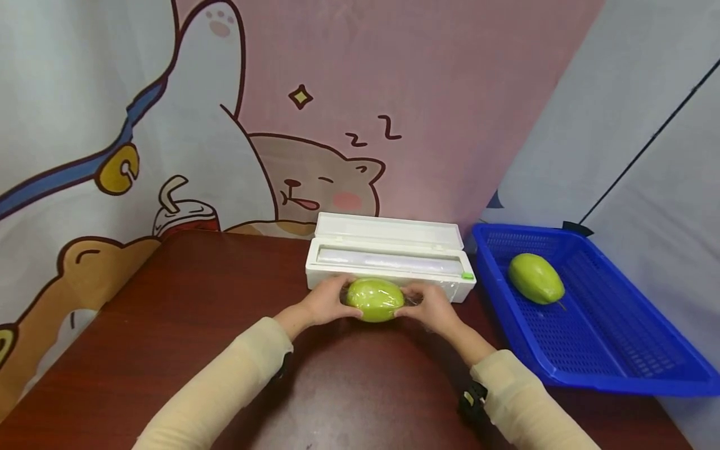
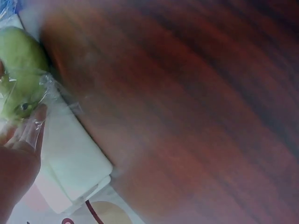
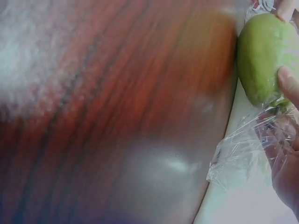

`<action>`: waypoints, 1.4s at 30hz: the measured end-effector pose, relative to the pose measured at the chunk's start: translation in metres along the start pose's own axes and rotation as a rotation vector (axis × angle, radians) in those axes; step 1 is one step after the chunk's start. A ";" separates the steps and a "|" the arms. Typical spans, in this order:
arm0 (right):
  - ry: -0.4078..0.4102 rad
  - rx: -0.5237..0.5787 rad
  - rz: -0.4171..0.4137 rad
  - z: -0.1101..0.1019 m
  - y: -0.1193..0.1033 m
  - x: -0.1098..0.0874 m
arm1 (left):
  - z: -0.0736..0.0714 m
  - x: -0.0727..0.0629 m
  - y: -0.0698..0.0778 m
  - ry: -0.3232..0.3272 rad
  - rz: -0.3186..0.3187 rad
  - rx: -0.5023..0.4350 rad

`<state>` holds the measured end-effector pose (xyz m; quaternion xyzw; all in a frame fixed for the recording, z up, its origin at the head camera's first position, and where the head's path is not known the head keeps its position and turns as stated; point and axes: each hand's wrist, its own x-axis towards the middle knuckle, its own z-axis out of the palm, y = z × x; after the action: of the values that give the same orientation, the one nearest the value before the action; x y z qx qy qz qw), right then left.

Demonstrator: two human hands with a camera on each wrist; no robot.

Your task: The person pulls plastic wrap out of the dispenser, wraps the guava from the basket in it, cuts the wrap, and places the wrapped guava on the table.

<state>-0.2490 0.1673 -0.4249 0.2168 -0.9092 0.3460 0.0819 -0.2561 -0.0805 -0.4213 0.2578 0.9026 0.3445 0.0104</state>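
A green mango wrapped in shiny clear cling film sits between both hands, right in front of a white cling film dispenser. My left hand grips its left end, thumb on the near side and fingers behind. At the other end my right hand holds it the same way. In the right wrist view, loose crumpled film trails from the mango's end beside the right hand. More film bunches near the left fingers in the left wrist view. The dispenser's lid stands raised, showing the film roll inside.
A blue plastic basket stands at the right, with a second green mango in it. The dispenser has a small green slider at its right end. Behind the dark red wooden table hangs a printed cartoon cloth.
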 end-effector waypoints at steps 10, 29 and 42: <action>-0.021 0.026 0.045 0.000 0.004 -0.001 | -0.009 0.004 0.010 -0.086 -0.046 0.036; -0.124 0.152 0.098 -0.002 0.008 0.002 | -0.013 0.006 0.014 -0.141 -0.122 -0.020; -0.133 0.145 -0.045 -0.007 0.007 -0.001 | -0.016 0.009 0.008 -0.173 -0.094 -0.062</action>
<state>-0.2512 0.1774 -0.4242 0.2650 -0.8800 0.3938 0.0130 -0.2634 -0.0804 -0.4026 0.2434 0.8984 0.3478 0.1125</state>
